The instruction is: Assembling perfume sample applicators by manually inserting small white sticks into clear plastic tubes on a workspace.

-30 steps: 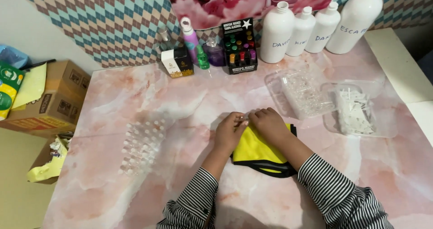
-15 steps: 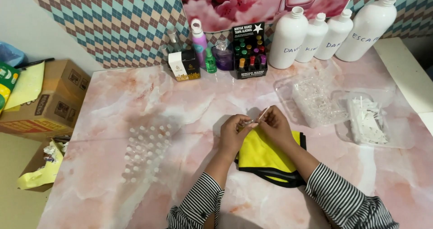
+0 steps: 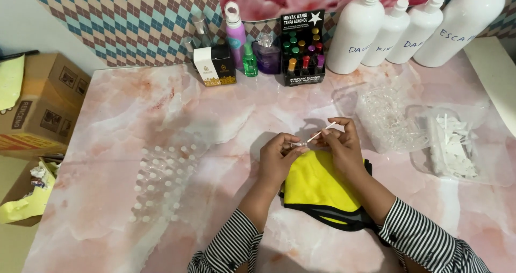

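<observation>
Nearest the camera, two striped sleeves [image 3: 424,241] reach up from the lower edge over a pink marbled bench [image 3: 107,112]. Under the wrists lies a yellow cloth [image 3: 317,187] with a dark edge, flat on the bench.

Just above the cloth the two hands meet. The left hand [image 3: 277,157] has its fingers pinched closed around a small clear vial [image 3: 299,144], held at the fingertips just above the bench. The right hand [image 3: 341,146] has thumb and forefinger closed on a thin white stick [image 3: 321,131], which slants up to the right; its lower end is at the mouth of the vial. The other fingers of that hand curl loosely.

To the left, well apart from the hands, a cluster of small clear vials [image 3: 161,181] stands in rows on the bench. To the right sit two clear plastic trays: the nearer tray [image 3: 457,149] holds white sticks, and the tray [image 3: 387,117] beside it holds clear pieces too small to tell.

Further back, along the patterned wall, stand a dark display box [image 3: 302,50] of little coloured bottles, a purple bottle [image 3: 235,34], a small green bottle [image 3: 249,60] and a black-and-white carton [image 3: 214,66]. At the far right are four big white bottles [image 3: 395,28]. Off the bench at the left edge sits a cardboard box [image 3: 40,109].
</observation>
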